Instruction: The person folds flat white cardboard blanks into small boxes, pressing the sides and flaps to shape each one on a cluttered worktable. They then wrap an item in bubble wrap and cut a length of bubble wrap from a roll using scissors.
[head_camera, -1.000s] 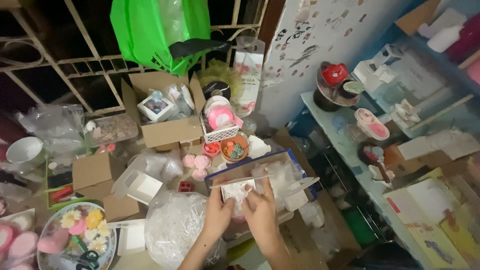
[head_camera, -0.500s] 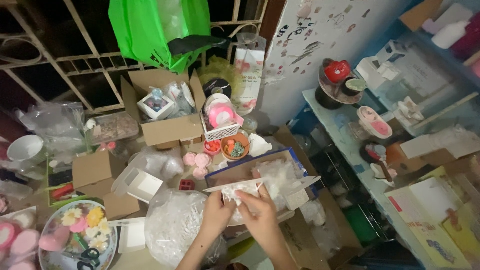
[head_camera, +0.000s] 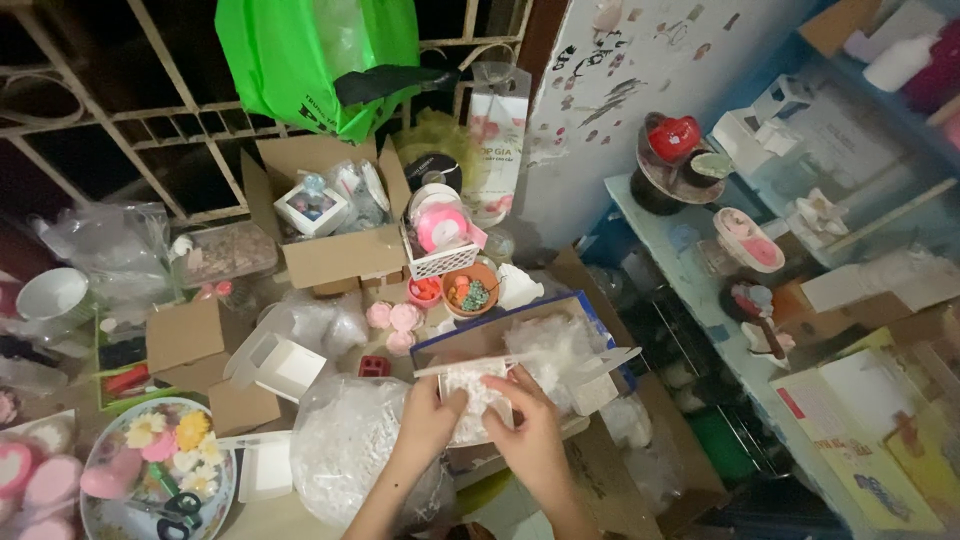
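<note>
While both hands worked low in the view, the left hand (head_camera: 432, 415) and right hand (head_camera: 528, 435) were closed around a small white box (head_camera: 478, 385) of what seemed to be shredded paper filling, held just above a bulging clear bag (head_camera: 350, 450), near a blue-edged carton (head_camera: 520, 335).

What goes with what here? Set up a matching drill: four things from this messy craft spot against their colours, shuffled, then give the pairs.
Things:
1. plastic bag hanging on the window grille
2. heart-shaped piece on the stand at right
3. scissors on the flower plate
4. small open box at the hands

Colours:
A. red
B. white
C. green
D. black handles

Pairs: 1-C, 2-A, 3-D, 4-B
</note>
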